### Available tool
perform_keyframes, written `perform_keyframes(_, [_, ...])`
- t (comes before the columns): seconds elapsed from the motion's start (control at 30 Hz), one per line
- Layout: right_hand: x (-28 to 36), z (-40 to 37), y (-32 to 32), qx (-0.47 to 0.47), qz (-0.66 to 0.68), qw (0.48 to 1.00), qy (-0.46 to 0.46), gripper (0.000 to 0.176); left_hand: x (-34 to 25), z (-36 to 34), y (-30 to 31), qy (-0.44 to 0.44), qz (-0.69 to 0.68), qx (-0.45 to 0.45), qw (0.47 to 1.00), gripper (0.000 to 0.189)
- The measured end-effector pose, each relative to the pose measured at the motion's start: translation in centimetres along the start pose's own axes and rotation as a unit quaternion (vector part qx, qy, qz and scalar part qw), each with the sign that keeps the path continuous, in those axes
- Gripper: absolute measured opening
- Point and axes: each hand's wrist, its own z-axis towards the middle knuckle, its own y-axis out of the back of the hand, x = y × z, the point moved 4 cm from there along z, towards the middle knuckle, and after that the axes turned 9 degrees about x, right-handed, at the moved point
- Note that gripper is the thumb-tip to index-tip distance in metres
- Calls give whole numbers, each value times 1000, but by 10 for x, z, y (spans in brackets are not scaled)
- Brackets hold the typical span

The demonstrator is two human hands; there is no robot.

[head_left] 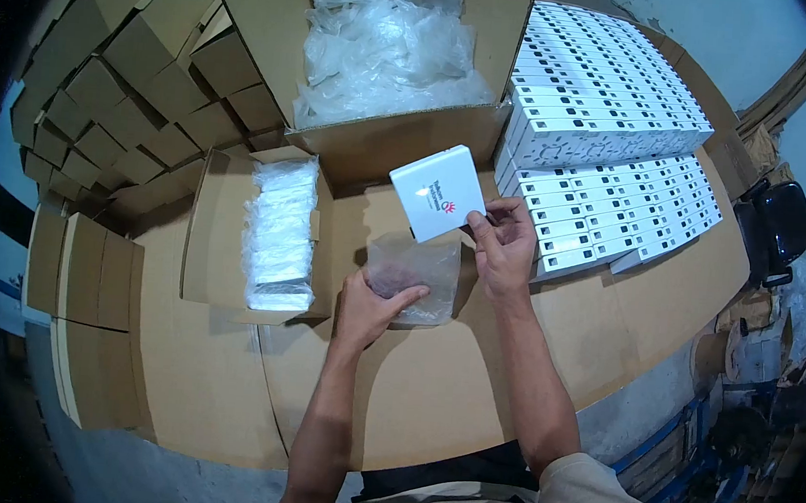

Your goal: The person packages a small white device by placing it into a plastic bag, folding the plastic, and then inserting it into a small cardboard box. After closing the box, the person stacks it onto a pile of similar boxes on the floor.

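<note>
My right hand point(503, 247) holds a white square device point(437, 192) with a red logo, gripping its lower right corner and lifting it above the table. Just below it, my left hand point(371, 307) grips a clear plastic bag point(418, 269) that rests on the cardboard-covered table point(431, 384). The bag sits directly under the white device and looks empty.
A small open carton point(220, 239) holding bagged white units point(282, 234) lies left of my hands. A large carton point(401, 144) full of crumpled clear plastic point(389, 50) stands behind. Rows of white boxes point(607, 144) fill the right. Folded brown cartons point(126, 73) are stacked at the left.
</note>
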Motion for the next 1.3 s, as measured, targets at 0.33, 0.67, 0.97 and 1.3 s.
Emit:
perform_keyframes(0.33, [4,-2,0,38,-82,996,-15,22,-9,-2,2,18,-6,-7,1000,46])
perform_keyframes(0.67, [9,-1,0,50,-103,993,-16,23,-13,-3,2,8,-16,0,1000,48])
perform_keyframes(0.97, [10,-2,-6,63,-117,990,-35,21,-10,-2,3,13,-7,-2,1000,50])
perform_keyframes(1.3, [8,-2,-9,78,-147,984,-57,22,-8,-1,3,-29,-36,-19,999,47])
